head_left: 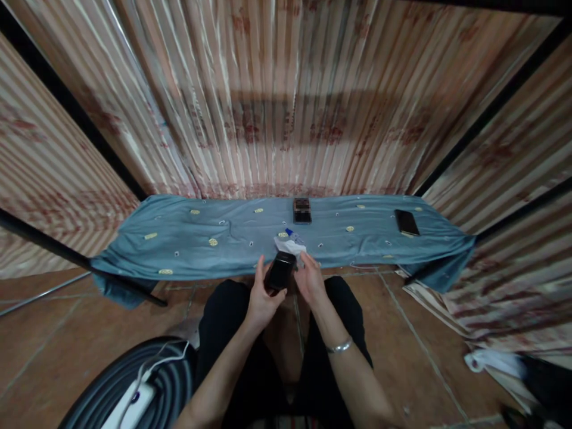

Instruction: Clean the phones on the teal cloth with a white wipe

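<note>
A black smartphone with a dark screen lies tilted in my left hand, whose fingers and thumb wrap its edges. Close by on the right, my right hand has its fingers bent together at a crumpled white tissue or cloth, which rests partly on the table's near edge. Whether the fingers pinch it firmly is hard to see. Just beyond the white piece lies a small blue item, too small to name. Behind that sits a small dark box-like case.
A blue patterned cloth covers the low table. A second dark phone-like slab lies at its right. Black frame bars slope down on both sides, with a pleated curtain behind. At lower left, a white power strip rests on a black ribbed round object.
</note>
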Demonstrator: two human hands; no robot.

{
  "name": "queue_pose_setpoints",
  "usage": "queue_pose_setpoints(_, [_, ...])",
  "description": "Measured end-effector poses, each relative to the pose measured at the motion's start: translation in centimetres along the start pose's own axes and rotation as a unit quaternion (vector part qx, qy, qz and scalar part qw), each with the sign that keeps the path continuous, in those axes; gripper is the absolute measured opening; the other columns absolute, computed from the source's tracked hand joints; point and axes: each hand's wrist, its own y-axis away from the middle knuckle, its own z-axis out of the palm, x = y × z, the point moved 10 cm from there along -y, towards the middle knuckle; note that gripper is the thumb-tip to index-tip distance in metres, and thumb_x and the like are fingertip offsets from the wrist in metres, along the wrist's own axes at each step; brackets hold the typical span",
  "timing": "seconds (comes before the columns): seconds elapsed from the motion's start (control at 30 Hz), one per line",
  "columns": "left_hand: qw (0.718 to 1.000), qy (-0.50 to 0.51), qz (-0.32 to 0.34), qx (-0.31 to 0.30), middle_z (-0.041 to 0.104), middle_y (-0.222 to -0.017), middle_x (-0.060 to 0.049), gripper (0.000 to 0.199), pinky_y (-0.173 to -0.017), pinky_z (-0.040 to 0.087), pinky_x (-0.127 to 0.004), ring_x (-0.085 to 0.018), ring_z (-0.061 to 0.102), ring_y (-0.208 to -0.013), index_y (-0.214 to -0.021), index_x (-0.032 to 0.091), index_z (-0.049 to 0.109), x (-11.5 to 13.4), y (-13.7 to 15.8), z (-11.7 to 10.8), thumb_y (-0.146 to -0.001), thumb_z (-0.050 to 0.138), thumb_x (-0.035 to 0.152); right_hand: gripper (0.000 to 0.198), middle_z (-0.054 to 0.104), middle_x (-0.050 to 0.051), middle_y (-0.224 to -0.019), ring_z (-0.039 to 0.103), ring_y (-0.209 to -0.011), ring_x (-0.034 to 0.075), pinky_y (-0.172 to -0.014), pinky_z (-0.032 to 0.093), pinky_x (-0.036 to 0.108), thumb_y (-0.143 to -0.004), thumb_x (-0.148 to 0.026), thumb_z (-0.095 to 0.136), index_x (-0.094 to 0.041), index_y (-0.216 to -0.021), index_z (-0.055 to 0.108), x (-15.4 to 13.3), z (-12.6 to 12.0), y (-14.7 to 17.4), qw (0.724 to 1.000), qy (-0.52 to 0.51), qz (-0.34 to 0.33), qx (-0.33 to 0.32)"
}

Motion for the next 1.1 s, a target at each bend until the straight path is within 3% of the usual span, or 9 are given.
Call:
queue_pose_setpoints(0.13, [0.999,0.014,-0.028,0.01,0.061,-0.139,-0.009,0.102,-0.105,0.048,-0.036,-0.029,0.051,-0.138,-0.143,0.03,0.049,-1.1,1.4,-1.0,-0.051,0.088,0.008,0.006,0.076,-0.002,-0.086,0.069,-0.088,0.013,-0.09,0.053,0.026,-0.076,-0.022,0.065,-0.021,-0.079,0.07,1.4,-1.9,1.9,0.997,-0.035,-0.033,0.065])
queue_pose_setpoints(0.27, [0.99,0.096,-0.09,0.047,0.072,-0.121,-0.012,0.048,-0.099,0.053,-0.044,-0.03,0.063,-0.124,-0.123,0.024,0.063,-3.1,1.2,-3.0,-0.076,0.076,0.029,0.007,0.076,-0.002,-0.083,0.069,-0.085,0.013,-0.089,0.053,0.025,-0.073,-0.023,0.068,-0.02,-0.078,0.07,2.2,-3.0,2.6,0.994,-0.038,-0.051,0.089])
queue_pose_setpoints(0.37, [0.983,0.103,-0.145,0.054,0.077,-0.101,-0.012,0.017,-0.095,0.055,-0.042,-0.028,0.071,-0.106,-0.097,0.018,0.071,-4.5,0.6,-3.7,-0.082,0.068,0.026,0.009,0.075,-0.003,-0.081,0.069,-0.081,0.013,-0.083,0.055,0.025,-0.073,-0.027,0.068,-0.021,-0.079,0.069,2.7,-3.0,2.6,0.996,0.003,-0.052,0.078])
queue_pose_setpoints(0.53, [0.967,0.155,-0.197,0.039,0.076,-0.089,-0.01,0.014,-0.091,0.056,-0.035,-0.022,0.072,-0.095,-0.09,0.016,0.071,-5.7,-1.3,-2.8,-0.088,0.058,0.02,0.013,0.076,-0.002,-0.09,0.07,-0.091,0.015,-0.084,0.056,0.026,-0.077,-0.031,0.065,-0.023,-0.086,0.071,3.1,-2.5,1.2,0.994,0.063,-0.073,0.047])
queue_pose_setpoints(0.7, [0.939,0.243,-0.243,-0.01,0.076,-0.092,-0.011,0.021,-0.09,0.057,-0.04,-0.024,0.072,-0.098,-0.092,0.014,0.069,-6.8,-2.6,0.0,-0.091,0.051,0.025,0.027,0.076,0.002,-0.108,0.067,-0.111,0.019,-0.107,0.047,0.037,-0.078,-0.039,0.066,-0.022,-0.097,0.074,2.1,-2.7,-0.9,0.98,0.166,-0.111,0.017])
queue_pose_setpoints(0.8, [0.928,0.26,-0.266,-0.027,0.076,-0.096,-0.013,0.023,-0.092,0.056,-0.046,-0.026,0.071,-0.1,-0.094,0.013,0.069,-7.9,-3.0,1.0,-0.091,0.05,0.025,0.03,0.072,0.005,-0.123,0.06,-0.124,0.022,-0.119,0.034,0.044,-0.083,-0.043,0.064,-0.024,-0.103,0.076,1.1,-1.9,-1.3,0.931,0.318,-0.173,-0.043])
queue_pose_setpoints(0.93, [0.93,0.252,-0.266,-0.003,0.076,-0.089,-0.01,0.017,-0.095,0.055,-0.041,-0.025,0.071,-0.103,-0.087,0.014,0.07,-9.5,-3.7,0.4,-0.086,0.055,0.021,0.042,0.058,0.006,-0.146,0.04,-0.146,0.024,-0.126,0.02,0.05,-0.09,-0.044,0.056,-0.026,-0.127,0.069,2.7,-0.5,-0.3,0.824,0.503,-0.222,-0.132])
queue_pose_setpoints(1.0, [0.934,0.248,-0.255,0.026,0.075,-0.085,-0.008,0.016,-0.095,0.055,-0.036,-0.022,0.071,-0.1,-0.085,0.015,0.07,-10.0,-3.9,-0.6,-0.085,0.055,0.02,0.051,0.048,0.008,-0.155,0.032,-0.151,0.025,-0.126,0.02,0.053,-0.095,-0.043,0.05,-0.023,-0.141,0.058,4.1,0.0,0.8,0.78,0.556,-0.239,-0.161])
queue_pose_setpoints(1.1, [0.941,0.233,-0.235,0.072,0.075,-0.082,-0.005,0.015,-0.095,0.055,-0.031,-0.02,0.072,-0.097,-0.083,0.016,0.07,-10.5,-4.0,-2.8,-0.083,0.055,0.018,0.055,0.04,0.01,-0.16,0.028,-0.153,0.027,-0.125,0.024,0.055,-0.099,-0.041,0.045,-0.022,-0.151,0.046,6.4,0.9,3.2,0.735,0.595,-0.248,-0.211])
